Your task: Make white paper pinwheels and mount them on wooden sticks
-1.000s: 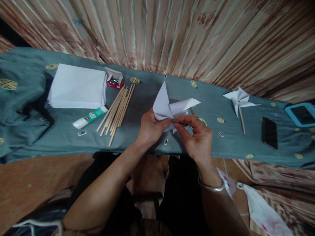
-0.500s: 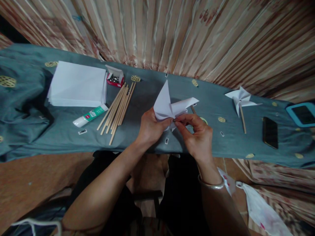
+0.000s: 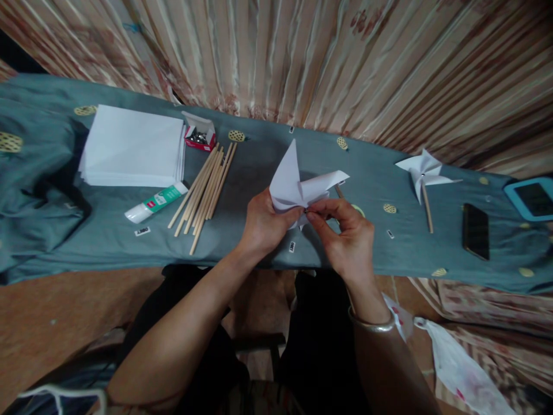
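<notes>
A white paper pinwheel (image 3: 287,176) with folded blades is held over the table in front of me. My left hand (image 3: 270,222) grips its left side, thumb pressed near the centre. At that centre, my right hand (image 3: 345,230) pinches a thumbtack (image 3: 306,211), seen only as a small shiny spot between thumb and index finger. Behind the right hand, a wooden stick (image 3: 340,191) and a pale green ring-shaped thing (image 3: 358,210) show only in part. The lower blades are partly hidden by my fingers.
Left on the cloth-covered table (image 3: 254,153) are a paper stack (image 3: 133,147), an open red tack box (image 3: 201,138), a glue tube (image 3: 155,203) and several wooden sticks (image 3: 207,193). To the right lie a pinwheel on a stick (image 3: 425,173), a phone (image 3: 476,231) and a blue-framed device (image 3: 531,199).
Both hands stay at the pinwheel's centre, almost unmoved. The view has shifted slightly, so the things on the table appear a few pixels displaced.
</notes>
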A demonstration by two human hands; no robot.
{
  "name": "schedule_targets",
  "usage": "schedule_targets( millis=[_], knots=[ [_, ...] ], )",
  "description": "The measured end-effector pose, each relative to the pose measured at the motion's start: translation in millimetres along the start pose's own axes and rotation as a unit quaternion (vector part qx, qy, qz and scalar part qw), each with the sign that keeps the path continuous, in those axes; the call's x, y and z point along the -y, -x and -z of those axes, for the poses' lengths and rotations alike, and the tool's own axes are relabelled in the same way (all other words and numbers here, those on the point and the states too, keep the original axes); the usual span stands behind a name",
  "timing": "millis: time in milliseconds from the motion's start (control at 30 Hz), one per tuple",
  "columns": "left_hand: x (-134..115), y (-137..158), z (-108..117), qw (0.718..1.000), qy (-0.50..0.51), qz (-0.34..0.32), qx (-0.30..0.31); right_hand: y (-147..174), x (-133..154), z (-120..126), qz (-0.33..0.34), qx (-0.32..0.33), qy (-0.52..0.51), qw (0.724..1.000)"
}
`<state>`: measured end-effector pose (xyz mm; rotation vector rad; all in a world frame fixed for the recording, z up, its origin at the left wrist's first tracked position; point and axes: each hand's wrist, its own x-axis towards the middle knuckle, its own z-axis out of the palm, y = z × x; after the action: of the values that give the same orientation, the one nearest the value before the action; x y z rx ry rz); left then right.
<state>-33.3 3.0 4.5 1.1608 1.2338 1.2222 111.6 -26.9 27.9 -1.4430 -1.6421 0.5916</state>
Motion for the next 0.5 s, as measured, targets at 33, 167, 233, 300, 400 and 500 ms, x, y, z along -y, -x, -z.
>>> schedule_targets(
  millis=[33, 167, 233, 300, 400, 500],
  knots=[
    [-0.2, 0.0, 0.0, 1.000, -0.003, 0.000, 0.000, 0.1, -0.1, 0.0, -0.001, 0.001, -0.001, 1.000],
    [-1.1, 0.9, 0.3, 1.000, -0.011, 0.000, -0.001, 0.4, -0.6, -0.1, -0.006, 0.004, -0.011, 1.000],
    [-1.1, 1.3, 0.3, 1.000, -0.013, 0.000, -0.001, 0.5, -0.7, -0.2, -0.007, 0.004, -0.016, 1.000],
    [-0.7, 1.5, 0.2, 1.000, -0.009, 0.000, -0.002, 0.5, -0.4, -0.3, -0.005, 0.004, -0.017, 1.000],
    [-0.2, 1.6, -0.1, 1.000, 0.001, 0.002, -0.001, 0.5, 1.0, -0.1, -0.002, 0.003, -0.007, 1.000],
    [-0.9, 1.8, -0.1, 1.000, 0.005, 0.005, 0.000, 0.7, 2.3, -0.1, -0.003, 0.002, -0.001, 1.000]
  ],
)
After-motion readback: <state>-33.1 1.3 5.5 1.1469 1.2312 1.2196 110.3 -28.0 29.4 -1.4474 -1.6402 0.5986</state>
